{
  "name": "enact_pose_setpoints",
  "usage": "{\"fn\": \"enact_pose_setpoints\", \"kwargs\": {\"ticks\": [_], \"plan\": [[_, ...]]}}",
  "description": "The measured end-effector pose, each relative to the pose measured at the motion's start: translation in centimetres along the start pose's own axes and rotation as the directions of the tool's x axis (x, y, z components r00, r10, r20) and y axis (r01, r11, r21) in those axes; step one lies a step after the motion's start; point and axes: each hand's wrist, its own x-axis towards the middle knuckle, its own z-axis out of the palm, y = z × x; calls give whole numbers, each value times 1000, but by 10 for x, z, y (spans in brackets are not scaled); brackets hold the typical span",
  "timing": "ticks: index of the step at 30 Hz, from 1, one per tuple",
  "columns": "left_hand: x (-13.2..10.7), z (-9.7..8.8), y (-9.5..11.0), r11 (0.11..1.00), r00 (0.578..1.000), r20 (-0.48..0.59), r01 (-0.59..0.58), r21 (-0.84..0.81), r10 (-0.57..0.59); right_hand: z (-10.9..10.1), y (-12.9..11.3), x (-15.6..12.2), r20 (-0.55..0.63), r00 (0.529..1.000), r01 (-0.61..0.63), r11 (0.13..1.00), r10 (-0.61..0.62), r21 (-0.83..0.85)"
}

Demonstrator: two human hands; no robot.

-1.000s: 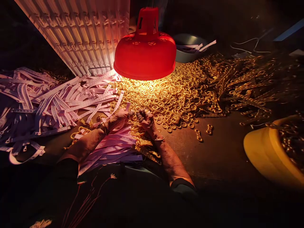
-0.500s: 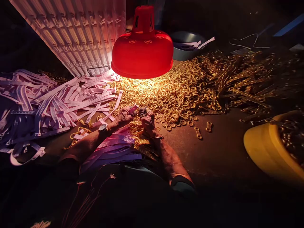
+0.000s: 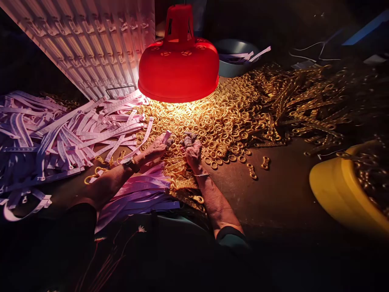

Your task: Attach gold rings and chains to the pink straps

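Note:
My left hand point(image 3: 153, 151), with a wristwatch on its wrist, pinches the end of a pale pink paper strip point(image 3: 167, 136). My right hand point(image 3: 191, 149) has its fingers bunched together just across from it, and whatever they hold is hidden. A thin bangle circles that wrist. Beneath and ahead of both hands spreads a heap of small gold-coloured rings point(image 3: 194, 123). Pale pink printed strips point(image 3: 136, 194) lie under my forearms. A much larger pile of the strips point(image 3: 51, 138) lies to the left.
A red lampshade point(image 3: 179, 69) hangs low over the rings. Gold chain lengths point(image 3: 298, 105) lie to the right. A yellow basin point(image 3: 337, 190) of chain sits at the right edge, a grey bowl point(image 3: 234, 67) holds strips behind, and a ribbed white panel point(image 3: 88, 40) stands back left.
My hands have drawn slightly apart, and my right hand sits a little higher. The whole scene has drifted left in the view.

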Motion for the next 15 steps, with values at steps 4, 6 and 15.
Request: {"fn": "enact_pose_setpoints", "kwargs": {"ticks": [4, 6, 15], "plan": [[-7, 0, -4, 995, 998, 6, 68, -79, -67, 0, -7, -2, -73, 995, -56, 995, 62, 78], [-10, -1, -7, 995, 998, 27, 57, -86, -55, 1, -10, -4, -81, 992, -94, 992, 101, 85], [-37, -2, 4, 946, 969, -71, -212, 247, 235, -8, -52, -9, 225, 971, -109, 988, 82, 110]]}}
